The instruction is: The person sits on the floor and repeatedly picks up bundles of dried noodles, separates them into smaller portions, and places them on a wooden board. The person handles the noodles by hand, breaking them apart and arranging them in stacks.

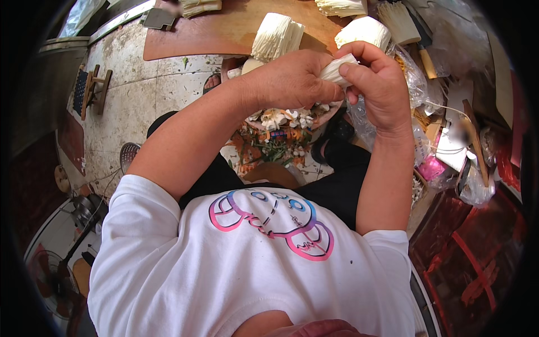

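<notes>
A small bundle of white enoki mushrooms (337, 70) is held between my two hands, above a container of white trimmings (289, 119). My left hand (295, 80) is closed around one end of it. At the other end, the thumb and fingers of my right hand (383, 84) pinch it. Just beyond my left hand, a thick enoki bunch (276, 37) stands at the near edge of the brown board (224, 35). Another cut bunch (364, 32) lies past my right hand.
More enoki bunches lie along the board's far side. A wooden knife handle (428, 63) juts out at the right, near clear plastic bags (449, 39). Dirty floor tiles (132, 84) and a small wooden stool (96, 92) are at the left.
</notes>
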### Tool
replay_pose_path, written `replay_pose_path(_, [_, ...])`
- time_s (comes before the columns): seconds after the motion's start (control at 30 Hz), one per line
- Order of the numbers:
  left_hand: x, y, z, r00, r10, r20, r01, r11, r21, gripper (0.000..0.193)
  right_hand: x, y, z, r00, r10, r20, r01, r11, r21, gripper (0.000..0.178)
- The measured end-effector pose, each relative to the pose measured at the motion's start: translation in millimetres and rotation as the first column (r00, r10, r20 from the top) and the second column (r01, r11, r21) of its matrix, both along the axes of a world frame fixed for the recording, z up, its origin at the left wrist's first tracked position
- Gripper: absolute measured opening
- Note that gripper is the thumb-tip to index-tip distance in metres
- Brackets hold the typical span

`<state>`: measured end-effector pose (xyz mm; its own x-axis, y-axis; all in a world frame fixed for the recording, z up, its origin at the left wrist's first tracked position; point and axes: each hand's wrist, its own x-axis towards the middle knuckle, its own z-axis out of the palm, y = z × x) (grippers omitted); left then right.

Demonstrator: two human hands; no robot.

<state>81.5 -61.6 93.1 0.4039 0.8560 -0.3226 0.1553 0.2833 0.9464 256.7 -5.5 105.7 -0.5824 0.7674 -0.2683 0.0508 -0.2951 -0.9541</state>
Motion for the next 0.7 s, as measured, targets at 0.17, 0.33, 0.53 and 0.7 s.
replay_pose_path(0.17, [-3, 0, 4, 0.955, 0.166, 0.246, -0.135, 0.981, -0.142, 0.021, -5, 1, 4, 0.992, -0.075, -0.101, 0.073, 0.997, -0.032, 0.032])
replay_pose_path(0.33, [-8, 3, 13, 0.802, 0.373, 0.467, -0.27, 0.923, -0.274, 0.02, -4, 5, 5, 0.969, -0.221, -0.107, 0.214, 0.974, -0.076, 0.031])
replay_pose_path(0.53, [-13, 10, 2, 0.672, 0.391, 0.628, -0.244, 0.918, -0.311, 0.019, -13, -5, 0, 0.989, -0.144, 0.044, 0.144, 0.99, 0.011, 0.019])
replay_pose_path(0.7, [-14, 13, 1, 0.667, 0.399, 0.629, -0.24, 0.915, -0.325, 0.02, -16, -8, -4, 0.972, -0.198, 0.126, 0.163, 0.956, 0.246, 0.018])
